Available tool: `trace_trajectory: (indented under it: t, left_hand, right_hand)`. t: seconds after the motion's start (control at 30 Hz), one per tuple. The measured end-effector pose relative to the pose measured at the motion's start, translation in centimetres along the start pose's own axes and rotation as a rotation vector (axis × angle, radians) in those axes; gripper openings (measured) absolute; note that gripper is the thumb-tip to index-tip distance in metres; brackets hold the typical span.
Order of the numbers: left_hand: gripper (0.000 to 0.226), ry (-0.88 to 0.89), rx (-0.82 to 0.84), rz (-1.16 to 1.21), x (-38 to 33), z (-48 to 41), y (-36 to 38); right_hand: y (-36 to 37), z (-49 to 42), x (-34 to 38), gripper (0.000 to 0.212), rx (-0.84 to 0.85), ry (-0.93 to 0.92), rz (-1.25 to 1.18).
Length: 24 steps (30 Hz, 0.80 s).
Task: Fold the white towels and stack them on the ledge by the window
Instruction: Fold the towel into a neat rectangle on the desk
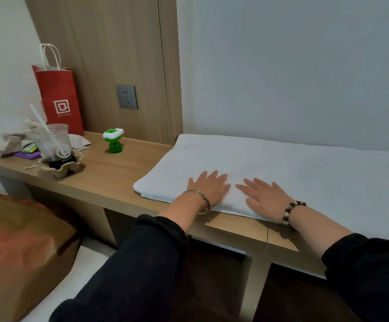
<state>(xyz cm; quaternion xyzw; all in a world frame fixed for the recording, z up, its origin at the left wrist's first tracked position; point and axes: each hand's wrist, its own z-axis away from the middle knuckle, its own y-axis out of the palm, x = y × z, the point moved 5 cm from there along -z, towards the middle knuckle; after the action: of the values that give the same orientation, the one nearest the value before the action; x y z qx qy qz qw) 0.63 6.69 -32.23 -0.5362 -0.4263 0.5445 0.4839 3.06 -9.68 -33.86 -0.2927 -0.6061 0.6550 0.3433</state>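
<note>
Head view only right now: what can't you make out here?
White towel: head view, right end cut off by the frame edge; layer count unclear.
Towel surface beneath the left hand and right hand: covered by them.
Clutter behind the plastic cup: partly hidden by it.
Brown object, lower left: blurred, cut off.

The towel (281,173) lies flat on the ledge (109,173), its far side against the wall. On the towel's near edge rest the left hand (208,189) and right hand (263,198), side by side. Left of the towel stands a small gadget (113,140); farther left a cup (54,145), a paper bag (59,98) behind it.
</note>
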Motion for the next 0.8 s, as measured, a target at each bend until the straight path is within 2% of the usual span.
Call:
trace_trajectory:
  t: [0.1,0.23,0.3,0.43,0.67,0.73,0.8]
  left_hand:
    - [0.056,0.029,0.023,-0.095,0.7,-0.4,1.6]
    - [0.058,0.038,0.0,-0.117,1.0,0.1,2.2]
    - [0.059,-0.001,-0.003,-0.085,0.5,0.0,2.2]
    - [0.054,-0.057,-0.063,-0.043,-2.8,-0.9,1.7]
    - [0.052,0.144,-0.049,-0.087,-13.6,-2.4,3.8]
    - [0.053,0.174,-0.044,-0.11,-14.7,-2.6,4.3]
    - [0.054,0.186,-0.046,-0.119,-14.6,-2.9,4.6]
  right_hand:
    - [0.5,2.2,-2.9,0.05,0.023,0.041,-0.043]
    - [0.3,5.9,-10.5,0.053,-0.04,0.505,-0.045]
    - [0.4,7.1,-12.0,0.054,-0.043,0.615,-0.049]
    - [0.5,6.7,-11.1,0.053,-0.002,0.571,-0.059]
    - [0.6,8.1,-9.7,0.052,-0.041,0.324,-0.061]
    - [0.8,9.0,-11.2,0.051,-0.04,0.32,-0.073]
    - [1.0,10.8,-14.5,0.052,-0.043,0.41,-0.079]
